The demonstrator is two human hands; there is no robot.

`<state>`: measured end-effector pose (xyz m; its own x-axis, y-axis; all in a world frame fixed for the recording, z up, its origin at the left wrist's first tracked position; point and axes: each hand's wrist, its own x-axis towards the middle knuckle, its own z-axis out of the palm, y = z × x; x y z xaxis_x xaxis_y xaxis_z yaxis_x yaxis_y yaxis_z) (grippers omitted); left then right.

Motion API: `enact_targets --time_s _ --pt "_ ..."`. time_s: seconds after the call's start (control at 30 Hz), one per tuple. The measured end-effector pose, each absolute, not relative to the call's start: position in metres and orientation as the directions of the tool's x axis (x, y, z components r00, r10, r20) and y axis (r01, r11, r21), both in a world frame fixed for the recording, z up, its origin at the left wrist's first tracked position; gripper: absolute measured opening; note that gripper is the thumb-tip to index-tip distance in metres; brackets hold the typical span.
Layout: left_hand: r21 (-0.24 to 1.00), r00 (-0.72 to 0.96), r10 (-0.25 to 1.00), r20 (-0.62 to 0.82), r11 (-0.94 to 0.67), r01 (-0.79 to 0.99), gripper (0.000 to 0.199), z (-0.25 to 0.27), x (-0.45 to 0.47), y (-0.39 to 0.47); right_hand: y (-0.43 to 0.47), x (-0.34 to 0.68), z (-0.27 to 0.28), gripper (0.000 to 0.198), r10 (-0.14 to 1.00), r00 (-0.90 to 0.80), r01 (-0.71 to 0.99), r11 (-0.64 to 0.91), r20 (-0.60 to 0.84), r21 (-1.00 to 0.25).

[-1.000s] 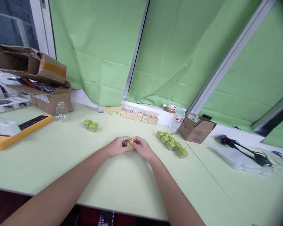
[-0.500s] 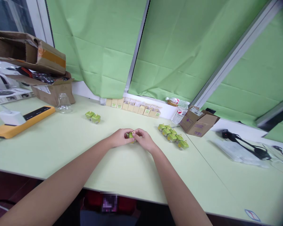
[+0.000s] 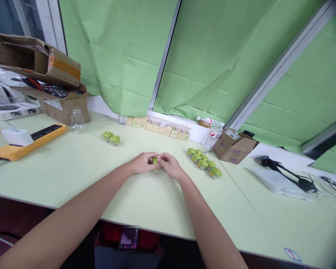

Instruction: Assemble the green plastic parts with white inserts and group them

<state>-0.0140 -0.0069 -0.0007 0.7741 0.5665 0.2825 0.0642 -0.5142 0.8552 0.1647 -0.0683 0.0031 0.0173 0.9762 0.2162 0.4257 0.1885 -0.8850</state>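
A small, green-topped container with a pale ring, partly hidden by clamped fingers of the left hand and right hand, is near clustered green-lidded clear plastic containers.

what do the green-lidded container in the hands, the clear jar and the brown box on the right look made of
Green-lidded container: probably plastic, from its smooth, evenly coloured top, though mostly covered.
Clear jar: see-through and glossy with bright highlights; plastic or glass, can't tell.
Brown box: apparently matte cardboard, with folded flaps.
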Motion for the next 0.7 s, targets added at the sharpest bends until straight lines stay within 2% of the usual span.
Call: enact_targets --time_s 0.5,0.7 --pt "0.861 0.765 0.577 0.287 -0.506 0.059 0.035 -0.0024 -0.0129 -0.0055 -0.0672 0.1638 -0.0009 0.032 0.969 0.044 0.425 0.201 0.242 -0.882" --pt "0.896 0.708 0.649 0.278 -0.44 0.052 0.062 -0.0071 -0.0141 -0.0016 -0.0645 0.1702 -0.0013 0.03 0.953 0.069 0.475 0.23 0.297 -0.849"
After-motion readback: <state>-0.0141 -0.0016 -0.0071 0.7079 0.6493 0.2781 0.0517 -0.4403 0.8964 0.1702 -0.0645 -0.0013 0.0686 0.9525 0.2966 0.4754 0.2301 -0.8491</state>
